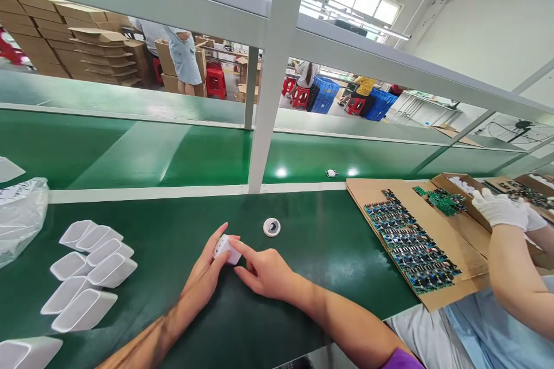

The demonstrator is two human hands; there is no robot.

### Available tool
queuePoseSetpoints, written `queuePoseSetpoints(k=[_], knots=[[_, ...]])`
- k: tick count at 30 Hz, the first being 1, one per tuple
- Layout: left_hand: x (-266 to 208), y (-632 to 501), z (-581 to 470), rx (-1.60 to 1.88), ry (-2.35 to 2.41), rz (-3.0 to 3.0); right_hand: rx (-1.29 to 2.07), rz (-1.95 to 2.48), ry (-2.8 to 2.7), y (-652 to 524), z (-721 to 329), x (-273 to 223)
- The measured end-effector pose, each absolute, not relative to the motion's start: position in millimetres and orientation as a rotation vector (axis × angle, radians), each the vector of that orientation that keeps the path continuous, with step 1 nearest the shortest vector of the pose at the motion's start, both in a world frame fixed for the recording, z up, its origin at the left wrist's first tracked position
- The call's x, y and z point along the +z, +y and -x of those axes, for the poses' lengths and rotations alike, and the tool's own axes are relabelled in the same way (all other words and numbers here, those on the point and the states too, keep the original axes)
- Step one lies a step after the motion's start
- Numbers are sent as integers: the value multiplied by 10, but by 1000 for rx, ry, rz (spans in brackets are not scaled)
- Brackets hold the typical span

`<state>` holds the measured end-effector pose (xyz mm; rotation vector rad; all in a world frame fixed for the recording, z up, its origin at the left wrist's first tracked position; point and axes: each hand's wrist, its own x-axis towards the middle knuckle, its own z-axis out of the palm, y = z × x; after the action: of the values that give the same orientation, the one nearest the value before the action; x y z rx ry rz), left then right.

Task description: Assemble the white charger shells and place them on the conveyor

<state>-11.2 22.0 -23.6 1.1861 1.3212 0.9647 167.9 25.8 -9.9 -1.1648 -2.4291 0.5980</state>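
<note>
Resting low in the middle of the frame on the dark green table [329, 242], a small white plastic housing [228, 249] is gripped by the left hand [206, 274], whose fingers and thumb are curled closed around its left side. The right hand [265, 271] is laid against the housing's right edge, index finger stretched out and pressed on it, the other fingers loosely bent and holding nothing else.

Just above and to the right of the hands, a small round white-and-black ring part [272, 227] is seen lying flat on the table, apart from both hands. At the lower left, a cluster of empty white plastic shells [89, 268] is spread, well clear of the hands, and a crumpled clear plastic bag [19, 213] is found at the left edge.

To the right, a flat brown cardboard sheet [433, 225] covered with rows of small green circuit boards [411, 251] is placed, and over it a co-worker's white-gloved hand [497, 209] is held. A white metal frame post [272, 81] is set upright behind the table, beyond which the bright green conveyor belt [130, 155] is stretched across the frame.
</note>
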Motion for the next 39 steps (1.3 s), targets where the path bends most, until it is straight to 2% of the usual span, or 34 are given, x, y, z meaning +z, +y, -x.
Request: queuePoseSetpoints(k=[4, 9, 17, 28, 39], knots=[[-183, 208, 117, 981, 1350, -1300, 418, 1196, -2534, 188, -1619, -94], [-99, 219, 127, 919, 1454, -1379, 430, 1150, -2563, 112, -1586, -85], [-35, 251, 139, 885, 1466, -1445, 853, 1140, -2388, 54, -1612, -43], [29, 273, 158, 881, 1255, -1305, 1034, 1039, -2044, 79, -1635, 19], [-73, 217, 142, 784, 907, -1204, 1746, 923, -1404, 236, -1607, 22]])
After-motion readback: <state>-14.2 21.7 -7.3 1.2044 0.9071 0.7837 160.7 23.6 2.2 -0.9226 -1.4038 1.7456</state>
